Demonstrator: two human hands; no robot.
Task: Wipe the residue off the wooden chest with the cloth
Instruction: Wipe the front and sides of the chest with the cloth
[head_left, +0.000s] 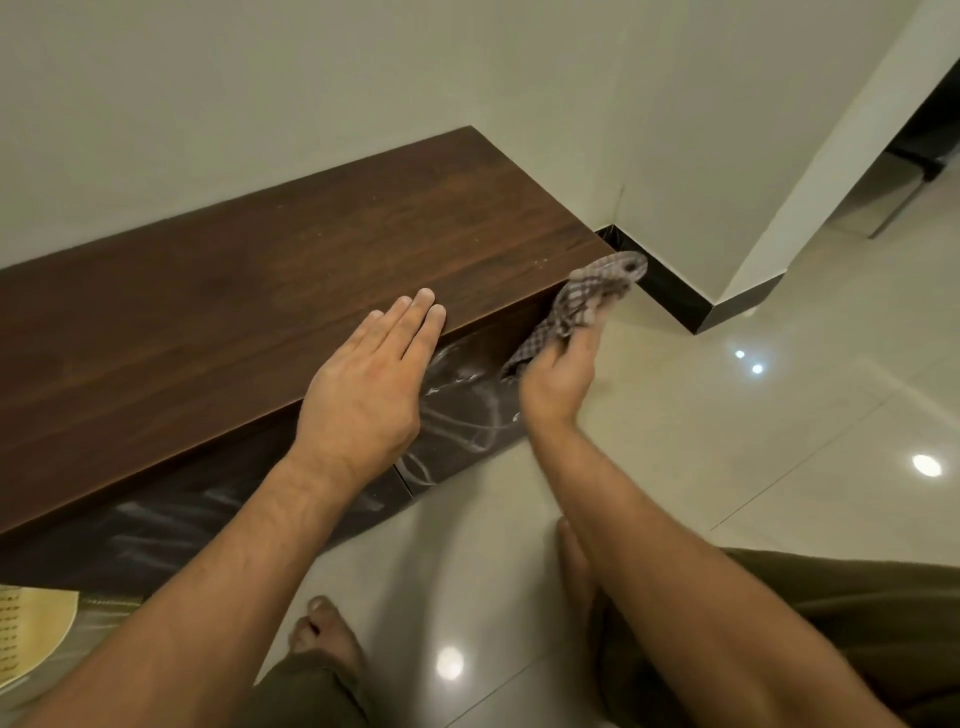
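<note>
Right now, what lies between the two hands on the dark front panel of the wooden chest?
In the head view, white smeared residue streaks on the dark front panel lie between the flat left hand and the right hand gripping the checked cloth.

A single wide-angle camera worn on the person's head looks forward and steeply down, close over the wooden chest (291, 312), whose top runs slantwise from the left edge of the frame to its far right corner by the wall (260, 104). Both forearms reach in from the bottom edge, with the left hand (369, 379) and right hand (561, 374) near mid-frame at the chest's front edge. The tiled floor (727, 415) fills the right and lower part, and the lens bends straight lines toward the borders.
</note>
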